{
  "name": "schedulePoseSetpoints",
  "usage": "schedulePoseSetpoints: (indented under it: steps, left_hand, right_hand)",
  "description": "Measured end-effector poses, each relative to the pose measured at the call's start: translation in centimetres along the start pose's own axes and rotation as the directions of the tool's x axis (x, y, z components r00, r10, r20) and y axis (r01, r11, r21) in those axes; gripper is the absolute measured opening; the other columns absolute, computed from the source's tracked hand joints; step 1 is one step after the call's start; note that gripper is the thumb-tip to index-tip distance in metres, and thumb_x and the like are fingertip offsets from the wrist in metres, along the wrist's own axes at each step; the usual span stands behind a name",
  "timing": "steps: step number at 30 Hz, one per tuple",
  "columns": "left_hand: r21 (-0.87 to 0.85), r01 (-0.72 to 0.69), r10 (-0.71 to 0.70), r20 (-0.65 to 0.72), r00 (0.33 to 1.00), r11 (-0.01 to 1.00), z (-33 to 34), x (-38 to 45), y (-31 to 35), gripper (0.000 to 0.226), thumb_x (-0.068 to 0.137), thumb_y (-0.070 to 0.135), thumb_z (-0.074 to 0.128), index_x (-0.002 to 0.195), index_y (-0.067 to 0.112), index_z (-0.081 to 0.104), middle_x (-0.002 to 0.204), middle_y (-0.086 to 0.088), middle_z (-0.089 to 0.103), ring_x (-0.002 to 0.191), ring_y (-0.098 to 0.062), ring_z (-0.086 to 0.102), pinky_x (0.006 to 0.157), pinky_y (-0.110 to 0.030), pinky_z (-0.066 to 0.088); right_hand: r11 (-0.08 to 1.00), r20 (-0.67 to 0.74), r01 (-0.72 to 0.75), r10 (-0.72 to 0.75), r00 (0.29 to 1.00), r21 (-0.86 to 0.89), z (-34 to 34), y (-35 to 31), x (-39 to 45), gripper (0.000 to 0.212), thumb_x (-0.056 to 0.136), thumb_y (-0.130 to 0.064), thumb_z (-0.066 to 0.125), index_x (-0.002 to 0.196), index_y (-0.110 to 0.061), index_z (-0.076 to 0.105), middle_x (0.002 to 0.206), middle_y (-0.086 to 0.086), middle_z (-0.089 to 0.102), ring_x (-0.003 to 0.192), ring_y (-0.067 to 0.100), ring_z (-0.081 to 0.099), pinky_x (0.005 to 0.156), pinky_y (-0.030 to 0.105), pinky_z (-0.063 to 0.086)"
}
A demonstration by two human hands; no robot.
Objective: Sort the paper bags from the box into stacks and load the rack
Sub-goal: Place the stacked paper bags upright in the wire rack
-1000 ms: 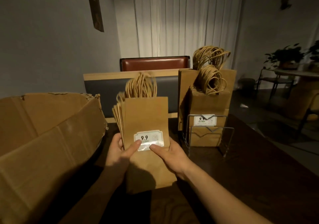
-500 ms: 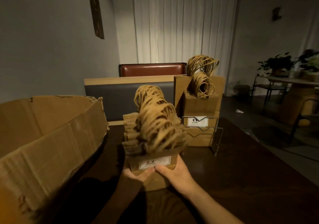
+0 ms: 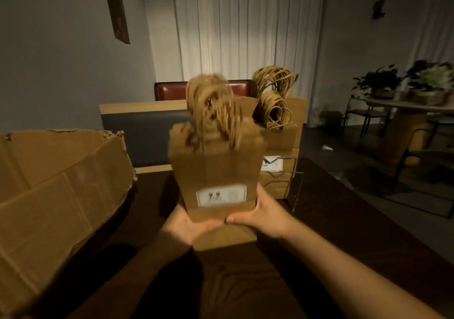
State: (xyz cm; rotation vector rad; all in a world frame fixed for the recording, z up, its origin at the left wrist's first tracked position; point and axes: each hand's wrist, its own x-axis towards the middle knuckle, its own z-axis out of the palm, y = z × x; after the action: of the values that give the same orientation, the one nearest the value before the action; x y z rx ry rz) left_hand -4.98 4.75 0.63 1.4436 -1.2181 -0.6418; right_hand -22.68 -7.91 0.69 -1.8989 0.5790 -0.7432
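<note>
Both hands, left hand and right hand, grip the bundle of bags at its bottom. The bundle now stands upright again, nearer the rack than before.

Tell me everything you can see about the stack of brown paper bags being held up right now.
The stack of brown paper bags is a thick bundle of flat kraft-paper bags, upright and motion-blurred, above the dark wooden table. Twisted paper handles bunch up at its top. A white rectangular label sits low on the front bag; its print is unreadable. The left hand and right hand grip its lower part from either side.
</note>
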Motion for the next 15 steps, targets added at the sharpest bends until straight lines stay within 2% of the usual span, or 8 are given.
schedulePoseSetpoints:
  steps: [2, 4, 6, 8, 10, 11, 13, 15]
  left_hand:
    - [0.007, -0.034, 0.033, 0.111, 0.993, 0.999, 0.0, 2.4, 2.6, 0.076, 0.063, 0.019, 0.086, 0.128, 0.03, 0.049, 0.114, 0.023, 0.069, 0.109, 0.004, 0.063, 0.089, -0.015, 0.05]
    - [0.044, -0.071, 0.059, 0.22, 0.974, 0.997, 0.5, 5.2, 5.2, 0.08, 0.071, 0.012, 0.084, 0.137, 0.028, 0.042, 0.122, 0.014, 0.065, 0.112, -0.002, 0.062, 0.095, -0.022, 0.049]
    - [0.123, -0.111, 0.083, 0.217, 0.973, 0.986, 1.4, 8.0, 7.6, 0.08, 0.073, 0.012, 0.084, 0.137, 0.029, 0.038, 0.12, 0.017, 0.061, 0.108, 0.002, 0.059, 0.09, -0.016, 0.048]
    - [0.221, -0.149, 0.108, 0.188, 0.976, 0.964, 2.6, 11.3, 9.4, 0.072, 0.073, 0.02, 0.085, 0.135, 0.026, 0.047, 0.119, 0.015, 0.063, 0.108, 0.0, 0.06, 0.087, -0.015, 0.047]
    - [0.332, -0.13, 0.076, 0.171, 0.982, 0.934, 3.6, 13.4, 10.6, 0.058, 0.075, 0.036, 0.082, 0.127, 0.027, 0.057, 0.116, 0.013, 0.065, 0.105, -0.006, 0.062, 0.083, -0.017, 0.047]
    - [0.399, -0.093, 0.033, 0.155, 0.987, 0.912, 3.6, 13.8, 10.7, 0.058, 0.075, 0.049, 0.079, 0.125, 0.027, 0.058, 0.117, 0.012, 0.063, 0.104, -0.007, 0.06, 0.082, -0.02, 0.047]
    - [0.506, -0.011, -0.063, 0.129, 0.99, 0.863, 5.2, 16.1, 10.2, 0.065, 0.075, 0.065, 0.069, 0.128, 0.028, 0.057, 0.126, 0.01, 0.056, 0.111, -0.014, 0.054, 0.089, -0.027, 0.043]
    - [0.465, 0.032, -0.101, 0.123, 0.987, 0.885, 6.7, 17.3, 9.2, 0.067, 0.08, 0.055, 0.07, 0.135, 0.02, 0.055, 0.136, 0.004, 0.055, 0.124, -0.021, 0.052, 0.095, -0.027, 0.039]
  right_hand:
    - [0.999, -0.024, 0.024, -0.025, 0.999, -0.027, -3.1, -2.2, 0.9, 0.077, 0.063, -0.016, 0.091, 0.119, -0.039, 0.043, 0.12, -0.015, 0.062, 0.109, -0.006, 0.061, 0.096, 0.02, 0.05]
    - [0.994, -0.03, 0.05, -0.053, 0.998, -0.093, -6.4, -4.1, 2.1, 0.086, 0.06, -0.03, 0.091, 0.128, -0.037, 0.039, 0.125, -0.018, 0.058, 0.114, -0.002, 0.057, 0.096, 0.019, 0.048]
    - [0.988, -0.065, 0.077, -0.087, 0.994, -0.134, -9.2, -5.3, 3.2, 0.096, 0.056, -0.037, 0.09, 0.137, -0.033, 0.037, 0.128, -0.017, 0.058, 0.117, -0.001, 0.057, 0.096, 0.019, 0.046]
    - [0.982, -0.119, 0.095, -0.115, 0.986, -0.161, -11.8, -5.8, 4.4, 0.102, 0.056, -0.039, 0.089, 0.142, -0.027, 0.037, 0.127, -0.018, 0.058, 0.113, -0.008, 0.057, 0.092, 0.012, 0.047]
    - [0.974, -0.139, 0.116, -0.145, 0.98, -0.195, -13.6, -6.1, 5.5, 0.099, 0.06, -0.036, 0.088, 0.143, -0.025, 0.036, 0.124, -0.02, 0.058, 0.107, -0.015, 0.057, 0.084, 0.004, 0.046]
    - [0.969, -0.149, 0.127, -0.161, 0.976, -0.214, -14.0, -6.2, 6.0, 0.098, 0.061, -0.036, 0.088, 0.144, -0.024, 0.035, 0.124, -0.019, 0.058, 0.108, -0.015, 0.056, 0.084, 0.003, 0.046]
    - [0.96, -0.157, 0.109, -0.154, 0.976, -0.259, -15.9, -4.9, 7.3, 0.1, 0.062, -0.039, 0.088, 0.145, -0.023, 0.034, 0.129, -0.015, 0.059, 0.116, -0.007, 0.057, 0.092, 0.011, 0.047]
    - [0.953, -0.164, 0.076, -0.129, 0.978, -0.294, -16.9, -3.1, 8.0, 0.1, 0.063, -0.042, 0.089, 0.145, -0.023, 0.035, 0.131, -0.012, 0.06, 0.12, 0.0, 0.056, 0.1, 0.021, 0.047]
